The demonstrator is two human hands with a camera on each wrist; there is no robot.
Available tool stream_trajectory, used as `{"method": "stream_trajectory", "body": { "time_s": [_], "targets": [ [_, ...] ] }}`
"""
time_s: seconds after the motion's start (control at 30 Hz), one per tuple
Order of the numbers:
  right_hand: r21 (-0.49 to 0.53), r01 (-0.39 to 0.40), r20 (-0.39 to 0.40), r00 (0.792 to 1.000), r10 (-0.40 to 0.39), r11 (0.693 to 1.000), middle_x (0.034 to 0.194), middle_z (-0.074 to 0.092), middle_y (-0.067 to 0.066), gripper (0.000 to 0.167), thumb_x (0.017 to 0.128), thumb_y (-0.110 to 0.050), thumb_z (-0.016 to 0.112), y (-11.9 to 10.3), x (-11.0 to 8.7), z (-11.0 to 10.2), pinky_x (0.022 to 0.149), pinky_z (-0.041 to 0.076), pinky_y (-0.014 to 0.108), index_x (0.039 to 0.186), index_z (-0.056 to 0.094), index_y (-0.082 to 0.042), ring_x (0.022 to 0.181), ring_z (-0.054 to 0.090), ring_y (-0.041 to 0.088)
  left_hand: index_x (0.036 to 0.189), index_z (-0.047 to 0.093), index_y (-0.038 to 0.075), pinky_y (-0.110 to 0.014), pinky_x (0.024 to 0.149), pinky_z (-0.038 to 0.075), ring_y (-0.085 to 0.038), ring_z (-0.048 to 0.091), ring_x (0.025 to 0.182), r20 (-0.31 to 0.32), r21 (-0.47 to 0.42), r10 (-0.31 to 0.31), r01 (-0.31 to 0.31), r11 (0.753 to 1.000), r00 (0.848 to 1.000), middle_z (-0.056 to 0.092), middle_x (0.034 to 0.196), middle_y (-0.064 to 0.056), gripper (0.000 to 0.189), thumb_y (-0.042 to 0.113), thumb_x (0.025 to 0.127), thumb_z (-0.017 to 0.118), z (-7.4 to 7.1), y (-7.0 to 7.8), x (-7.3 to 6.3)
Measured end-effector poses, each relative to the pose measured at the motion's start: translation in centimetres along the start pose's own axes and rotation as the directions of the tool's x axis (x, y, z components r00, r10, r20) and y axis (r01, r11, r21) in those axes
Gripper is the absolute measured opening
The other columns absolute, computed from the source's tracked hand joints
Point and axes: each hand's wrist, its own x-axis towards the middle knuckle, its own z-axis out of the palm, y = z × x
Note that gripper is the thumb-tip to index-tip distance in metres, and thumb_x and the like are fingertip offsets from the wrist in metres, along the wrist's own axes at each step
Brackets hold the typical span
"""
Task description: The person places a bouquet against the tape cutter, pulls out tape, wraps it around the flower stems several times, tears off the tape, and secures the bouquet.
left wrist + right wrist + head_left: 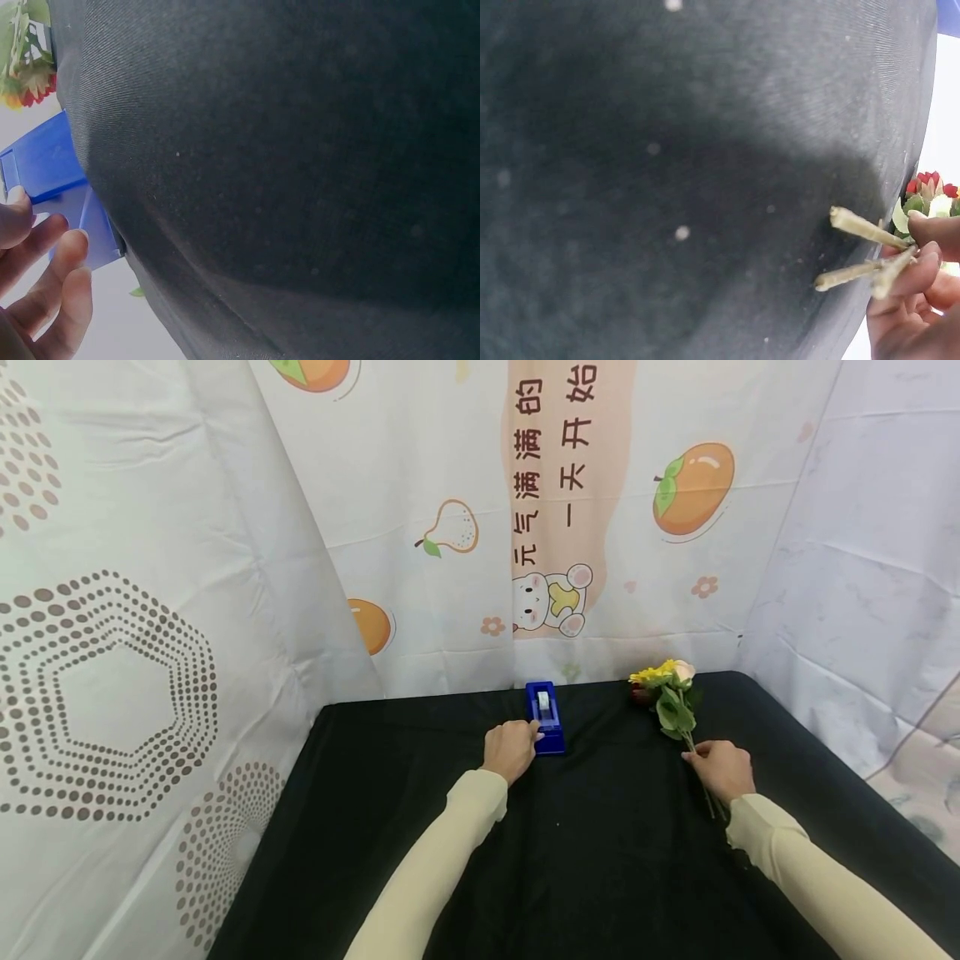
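A blue tape dispenser [552, 743] with a small roll of clear tape [543, 700] stands near the table's far edge. My left hand [510, 750] grips its left side, thumb and fingertips against the blue plastic in the left wrist view. Off to the right, my right hand [723, 770] pinches the stems of a small bunch of flowers [677, 708]. Yellow, pale and dark red blooms with green leaves point away from me. In the right wrist view the cut stem ends [862, 225] stick out past the fingers, over the cloth.
A black cloth [375, 827] covers the table. Behind it hangs a white curtain [420, 460] printed with fruit and writing. Dotted white fabric [247, 568] hangs on the left, and more pale fabric [885, 527] on the right.
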Motion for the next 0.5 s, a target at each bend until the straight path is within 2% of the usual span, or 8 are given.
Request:
{"method": "stream_trajectory", "body": {
  "time_s": [0.1, 0.2, 0.23, 0.33, 0.4, 0.5],
  "targets": [
    [-0.018, 0.017, -0.008, 1.000, -0.017, 1.000, 0.075, 0.067, 0.017, 0.030, 0.102, -0.017, 0.059, -0.01, -0.02, 0.07, 0.060, 0.048, 0.042, 0.102, 0.073, 0.010, 0.065, 0.059, 0.027, 0.075, 0.069, 0.016, -0.025, 0.044, 0.036, -0.009, 0.046, 0.047, 0.006, 0.002, -0.005, 0.005, 1.000, 1.000, 0.048, 0.057, 0.006, 0.038, 0.031, 0.107, 0.056, -0.02, 0.02, -0.04],
    [-0.011, 0.053, -0.009, 0.999, -0.053, 0.999, 0.058, 0.054, 0.004, 0.032, 0.103, -0.017, 0.054, 0.04, -0.04, 0.20, 0.055, 0.042, 0.038, 0.082, 0.071, 0.001, 0.055, 0.051, 0.023, 0.079, 0.068, 0.017, -0.025, 0.045, 0.036, -0.010, 0.045, 0.048, 0.018, 0.008, -0.003, 0.002, 1.000, 1.000, 0.048, 0.058, 0.005, 0.034, 0.032, 0.107, 0.056, -0.06, 0.03, -0.07],
    [-0.003, 0.059, -0.002, 0.998, -0.059, 0.998, 0.055, 0.048, 0.000, 0.034, 0.103, -0.017, 0.053, 0.03, -0.06, 0.20, 0.054, 0.039, 0.037, 0.075, 0.068, -0.002, 0.052, 0.048, 0.022, 0.080, 0.067, 0.017, -0.025, 0.046, 0.036, -0.010, 0.045, 0.049, 0.023, 0.008, -0.003, 0.002, 1.000, 1.000, 0.047, 0.058, 0.005, 0.033, 0.032, 0.107, 0.056, -0.09, 0.03, -0.09],
    [0.008, 0.057, 0.017, 0.998, -0.057, 0.998, 0.052, 0.045, -0.001, 0.040, 0.103, -0.018, 0.053, 0.17, -0.05, 0.22, 0.053, 0.038, 0.036, 0.066, 0.062, -0.007, 0.049, 0.046, 0.021, 0.081, 0.063, 0.018, -0.025, 0.047, 0.035, -0.010, 0.044, 0.049, 0.033, 0.014, 0.004, -0.005, 1.000, 0.999, 0.046, 0.059, 0.004, 0.030, 0.032, 0.107, 0.057, -0.10, 0.04, -0.11],
    [-0.004, 0.038, 0.031, 0.999, -0.038, 0.999, 0.053, 0.047, 0.002, 0.039, 0.103, -0.018, 0.053, 0.28, -0.02, 0.16, 0.053, 0.039, 0.037, 0.066, 0.061, -0.006, 0.050, 0.048, 0.023, 0.079, 0.062, 0.018, -0.025, 0.047, 0.035, -0.011, 0.044, 0.049, 0.030, 0.010, 0.006, -0.006, 1.000, 1.000, 0.046, 0.059, 0.004, 0.031, 0.032, 0.107, 0.057, -0.14, 0.05, -0.12],
    [-0.035, 0.017, 0.031, 0.999, -0.016, 0.999, 0.073, 0.063, 0.021, 0.031, 0.101, -0.018, 0.058, 0.41, -0.03, -0.02, 0.061, 0.049, 0.046, 0.090, 0.069, 0.007, 0.065, 0.060, 0.036, 0.080, 0.063, 0.018, -0.026, 0.047, 0.036, -0.010, 0.045, 0.049, 0.025, 0.013, 0.009, -0.009, 1.000, 1.000, 0.047, 0.059, 0.004, 0.031, 0.032, 0.106, 0.058, -0.15, 0.07, -0.12]
  ]
}}
